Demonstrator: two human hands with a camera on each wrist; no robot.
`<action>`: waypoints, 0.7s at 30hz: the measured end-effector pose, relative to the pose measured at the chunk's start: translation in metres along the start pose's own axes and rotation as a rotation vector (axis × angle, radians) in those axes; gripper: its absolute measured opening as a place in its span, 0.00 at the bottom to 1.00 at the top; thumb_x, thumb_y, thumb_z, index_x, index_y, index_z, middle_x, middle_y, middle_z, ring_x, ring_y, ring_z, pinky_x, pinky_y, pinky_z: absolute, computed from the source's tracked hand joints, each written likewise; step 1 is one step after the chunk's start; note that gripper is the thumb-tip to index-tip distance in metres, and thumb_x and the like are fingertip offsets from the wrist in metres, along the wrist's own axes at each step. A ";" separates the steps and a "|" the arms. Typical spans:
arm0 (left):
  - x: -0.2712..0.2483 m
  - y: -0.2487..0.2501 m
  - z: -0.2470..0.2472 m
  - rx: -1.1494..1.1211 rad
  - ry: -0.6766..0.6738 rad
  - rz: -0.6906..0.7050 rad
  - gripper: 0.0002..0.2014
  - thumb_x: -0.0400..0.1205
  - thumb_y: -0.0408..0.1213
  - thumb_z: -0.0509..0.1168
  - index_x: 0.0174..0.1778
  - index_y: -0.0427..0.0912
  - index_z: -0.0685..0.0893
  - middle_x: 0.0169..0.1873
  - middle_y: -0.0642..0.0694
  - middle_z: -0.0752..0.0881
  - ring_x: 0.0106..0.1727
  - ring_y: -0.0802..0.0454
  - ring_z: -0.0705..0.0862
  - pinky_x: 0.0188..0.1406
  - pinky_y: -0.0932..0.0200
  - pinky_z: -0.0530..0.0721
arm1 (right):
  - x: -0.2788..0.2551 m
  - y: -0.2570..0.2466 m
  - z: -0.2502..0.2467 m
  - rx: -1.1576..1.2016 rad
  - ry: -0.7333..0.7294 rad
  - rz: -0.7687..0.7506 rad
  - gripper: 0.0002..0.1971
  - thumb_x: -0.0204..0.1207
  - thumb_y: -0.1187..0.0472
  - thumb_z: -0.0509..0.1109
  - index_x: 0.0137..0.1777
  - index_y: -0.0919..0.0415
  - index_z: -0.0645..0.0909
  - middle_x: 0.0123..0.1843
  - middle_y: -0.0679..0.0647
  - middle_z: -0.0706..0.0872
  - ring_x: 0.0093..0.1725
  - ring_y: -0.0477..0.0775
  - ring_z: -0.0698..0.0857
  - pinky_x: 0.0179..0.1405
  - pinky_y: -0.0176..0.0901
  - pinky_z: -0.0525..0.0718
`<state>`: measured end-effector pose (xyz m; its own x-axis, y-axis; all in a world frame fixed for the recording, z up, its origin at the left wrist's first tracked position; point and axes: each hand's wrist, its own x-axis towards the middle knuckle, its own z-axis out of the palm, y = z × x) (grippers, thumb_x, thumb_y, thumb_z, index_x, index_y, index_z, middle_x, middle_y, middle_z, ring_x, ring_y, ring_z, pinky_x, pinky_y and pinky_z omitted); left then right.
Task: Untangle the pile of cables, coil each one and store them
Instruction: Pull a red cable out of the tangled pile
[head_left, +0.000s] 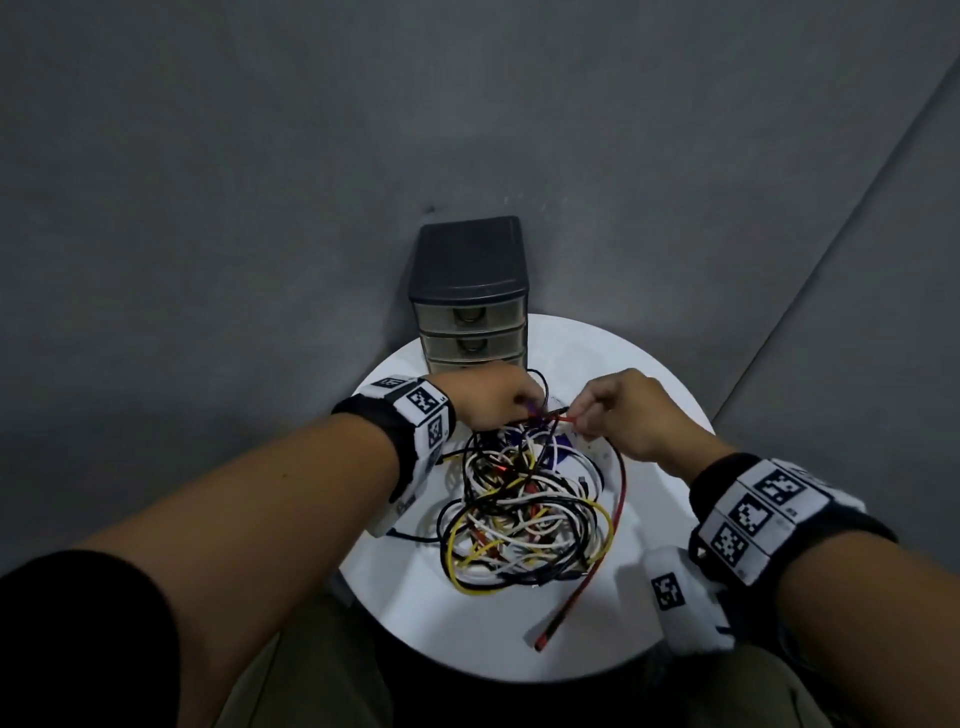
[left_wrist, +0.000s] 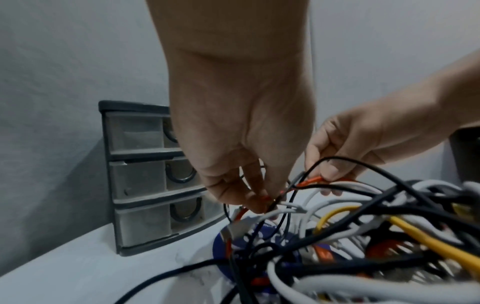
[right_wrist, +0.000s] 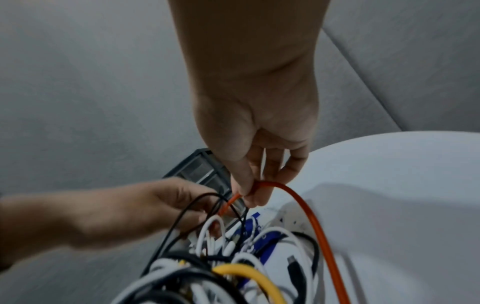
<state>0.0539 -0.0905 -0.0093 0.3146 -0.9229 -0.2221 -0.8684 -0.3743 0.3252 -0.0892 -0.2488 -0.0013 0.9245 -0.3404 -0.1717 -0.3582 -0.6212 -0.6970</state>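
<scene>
A tangled pile of black, white, yellow and red cables (head_left: 524, 514) lies on the round white table (head_left: 670, 395). My right hand (head_left: 592, 415) pinches a red cable (head_left: 621, 493) between thumb and fingers (right_wrist: 249, 191) at the pile's far side. That cable (right_wrist: 311, 222) runs down the right of the pile, and its plug end (head_left: 545, 636) lies near the front rim. My left hand (head_left: 514, 410) pinches the same red cable (left_wrist: 306, 183) a little further left, with thin black strands (left_wrist: 350, 162) looping over its fingers (left_wrist: 257, 203).
A small grey drawer unit (head_left: 470, 296) with three shut translucent drawers (left_wrist: 145, 179) stands at the table's back edge, right behind my left hand. A blue printed patch (left_wrist: 221, 246) shows on the table under the cables. Grey floor surrounds the table.
</scene>
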 end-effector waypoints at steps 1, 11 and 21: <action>0.001 -0.003 -0.002 0.004 -0.001 0.003 0.07 0.87 0.34 0.65 0.51 0.41 0.88 0.43 0.49 0.85 0.45 0.50 0.81 0.45 0.57 0.75 | 0.003 -0.001 0.001 -0.030 0.027 -0.009 0.09 0.75 0.72 0.73 0.43 0.57 0.87 0.38 0.53 0.92 0.39 0.53 0.90 0.34 0.37 0.81; -0.019 -0.011 -0.021 0.006 0.165 0.042 0.12 0.86 0.38 0.66 0.37 0.41 0.86 0.26 0.51 0.80 0.31 0.61 0.78 0.35 0.59 0.73 | 0.012 -0.030 0.006 -0.263 -0.027 -0.316 0.18 0.74 0.43 0.58 0.50 0.47 0.87 0.52 0.48 0.81 0.54 0.54 0.81 0.60 0.57 0.80; -0.036 -0.003 -0.037 -0.243 0.578 -0.116 0.10 0.90 0.36 0.59 0.43 0.41 0.80 0.34 0.48 0.90 0.33 0.56 0.89 0.42 0.48 0.89 | 0.014 -0.016 -0.001 -0.354 0.058 -0.088 0.16 0.77 0.41 0.72 0.63 0.40 0.82 0.70 0.53 0.73 0.74 0.63 0.71 0.72 0.65 0.73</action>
<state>0.0591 -0.0592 0.0322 0.6164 -0.7494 0.2418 -0.7259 -0.4218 0.5432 -0.0708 -0.2440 0.0079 0.9486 -0.3076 -0.0747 -0.3096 -0.8521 -0.4219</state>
